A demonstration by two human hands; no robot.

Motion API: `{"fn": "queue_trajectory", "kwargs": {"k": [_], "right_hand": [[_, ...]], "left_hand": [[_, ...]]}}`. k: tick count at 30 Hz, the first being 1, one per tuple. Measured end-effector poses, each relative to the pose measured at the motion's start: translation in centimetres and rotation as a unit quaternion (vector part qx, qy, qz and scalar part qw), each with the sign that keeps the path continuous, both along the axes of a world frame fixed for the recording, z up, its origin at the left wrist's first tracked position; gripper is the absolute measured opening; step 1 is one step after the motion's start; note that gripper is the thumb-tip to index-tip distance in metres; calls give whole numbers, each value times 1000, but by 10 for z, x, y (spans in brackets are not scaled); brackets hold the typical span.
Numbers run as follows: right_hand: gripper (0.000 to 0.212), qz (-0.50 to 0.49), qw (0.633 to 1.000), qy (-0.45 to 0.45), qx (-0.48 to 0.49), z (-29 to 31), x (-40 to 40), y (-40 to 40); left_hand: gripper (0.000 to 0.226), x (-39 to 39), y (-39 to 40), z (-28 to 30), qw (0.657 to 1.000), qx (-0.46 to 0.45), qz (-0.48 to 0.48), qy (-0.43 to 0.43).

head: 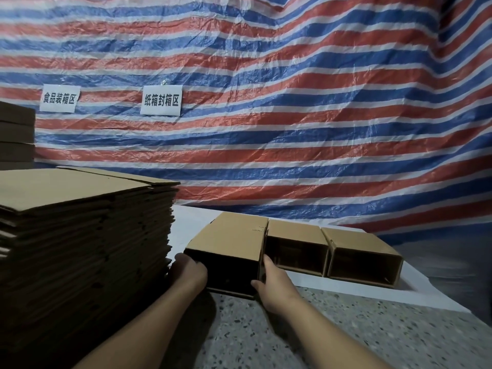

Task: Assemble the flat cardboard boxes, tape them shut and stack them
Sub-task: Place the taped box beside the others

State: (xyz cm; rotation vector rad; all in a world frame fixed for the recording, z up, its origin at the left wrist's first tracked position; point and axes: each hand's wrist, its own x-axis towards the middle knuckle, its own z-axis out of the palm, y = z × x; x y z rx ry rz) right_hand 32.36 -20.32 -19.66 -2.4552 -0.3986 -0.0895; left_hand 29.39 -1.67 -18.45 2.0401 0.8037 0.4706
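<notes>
I hold the box between both hands, and it lies straight ahead of me, its long axis running away from me toward the striped tarp, its open end facing me. My left hand grips the near left edge of that opening, fingers curled round the rim; my right hand clasps the near right edge, thumb on the outside wall and fingertips hooked at the lower corner. Both hands are equally near, one on each side.

Just beyond my right hand two more open boxes lie side by side on the white sheet, the nearer one touching my box's right wall, their axes parallel to mine. Close beside my left hand rises the stack of flat cardboard.

I judge the next move is setting this box square in the row, so it slides forward along its own length, not sideways. No tape is in sight.
</notes>
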Motion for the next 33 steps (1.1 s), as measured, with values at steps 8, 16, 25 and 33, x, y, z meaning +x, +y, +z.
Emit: {"fn": "queue_trajectory", "kwargs": {"k": [8, 16, 25, 33], "right_hand": [[61, -40, 999, 5, -24, 21, -31, -14], [46, -61, 996, -59, -13, 91, -106, -42], [26, -8, 988, -148, -31, 153, -203, -41], [40, 14, 987, -155, -44, 178, -219, -10]], "left_hand": [[38, -41, -18, 9, 997, 44, -51, -36], [23, -127, -58, 88, 959, 189, -153, -146], [21, -238, -19, 174, 876, 349, -152, -297], [73, -247, 63, 198, 892, 425, -110, 109]]}}
